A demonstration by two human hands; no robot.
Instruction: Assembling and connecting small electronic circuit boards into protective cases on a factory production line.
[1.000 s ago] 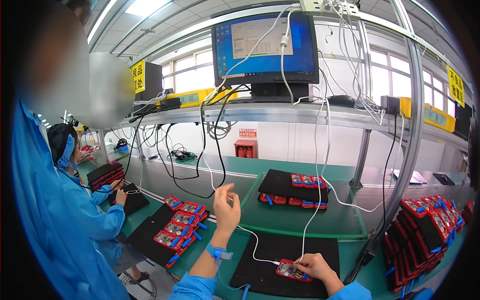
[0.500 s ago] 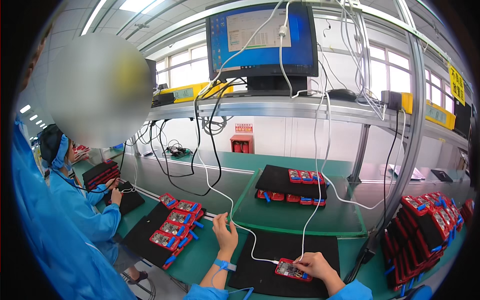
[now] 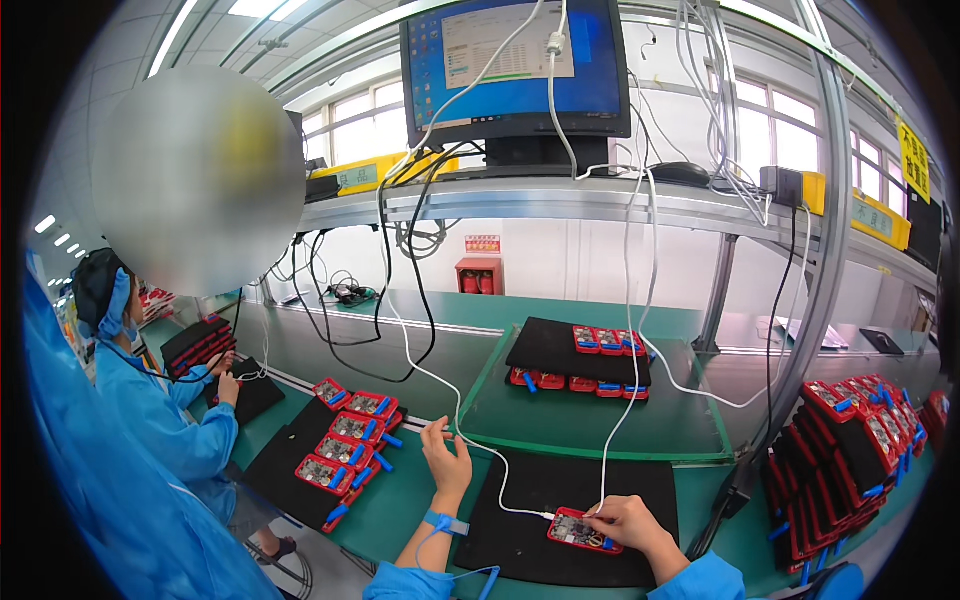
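Note:
A circuit board in a red tray (image 3: 575, 531) lies on a black mat (image 3: 500, 545) in front of me. One white cable (image 3: 505, 470) ends in a plug at the board's left end. My right hand (image 3: 632, 525) pinches the end of a second white cable (image 3: 606, 455) at the board's top edge; the fingers hide its tip. Raised beside the mat's left edge, my left hand (image 3: 447, 462) is empty, its fingers loosely bent and apart. A blue wrist strap (image 3: 446, 524) with a coiled cord circles that wrist.
Red-framed boards (image 3: 345, 450) with blue pieces lie on a mat at left. More sit on a black stack (image 3: 570, 355) behind, and a tall stack (image 3: 840, 470) stands right. A monitor (image 3: 515, 75) is on the shelf above hanging cables. A co-worker (image 3: 160, 400) works at left.
The whole view has shifted slightly. My left hand stays raised with its fingers a little more spread, and my right hand keeps its pinch at the board.

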